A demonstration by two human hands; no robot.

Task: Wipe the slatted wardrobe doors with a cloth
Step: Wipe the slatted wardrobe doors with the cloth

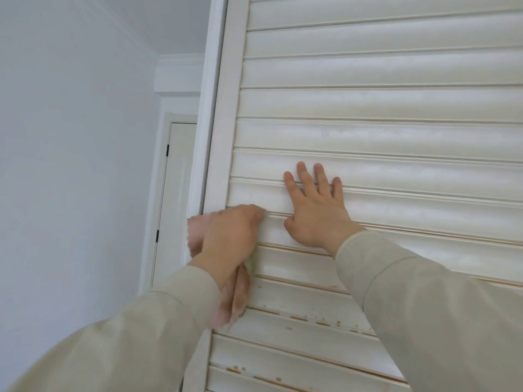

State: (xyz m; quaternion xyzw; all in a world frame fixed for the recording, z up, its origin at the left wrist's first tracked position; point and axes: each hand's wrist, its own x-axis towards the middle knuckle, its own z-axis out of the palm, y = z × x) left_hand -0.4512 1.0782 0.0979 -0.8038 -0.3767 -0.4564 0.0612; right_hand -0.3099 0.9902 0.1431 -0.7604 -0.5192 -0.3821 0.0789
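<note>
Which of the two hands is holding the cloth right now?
The left hand, at the left edge of the white slatted wardrobe door, grips the pinkish wiping cloth. The right hand holds nothing; its straight fingers press flat on the slats.

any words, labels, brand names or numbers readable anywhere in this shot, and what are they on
None: no text, label, brand or number shows anywhere.
Slatted wardrobe door: plain white slats, only brown chipped spots lower down.
Cloth gripped by the left hand: blurred, no print visible.
Right hand, flat on the slats, and both sleeves: no markings.
Wall and the room door behind: bare.
</note>
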